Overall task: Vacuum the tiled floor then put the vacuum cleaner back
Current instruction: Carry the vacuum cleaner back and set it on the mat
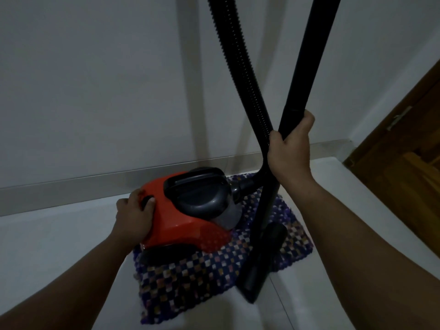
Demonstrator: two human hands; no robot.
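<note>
My right grip (289, 148) is wrapped round the wand (297, 96). My left grip (134, 214) rests flat-fingered on the red vacuum (176, 220), thumb at its knob, which sits on the mat (214, 270) by the wall.

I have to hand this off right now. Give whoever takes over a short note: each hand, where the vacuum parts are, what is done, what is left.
Left hand: rests on the rear of the red vacuum body, thumb at a dark button.
Right hand: grips the black wand, held upright.
The ribbed hose runs up out of frame. Body and floor nozzle sit on the checkered mat by the wall.
Done: vacuum appears to be parked on the mat. Whether the tiled floor got vacuumed cannot be told.
Left: probably settle the wand and release.
</note>
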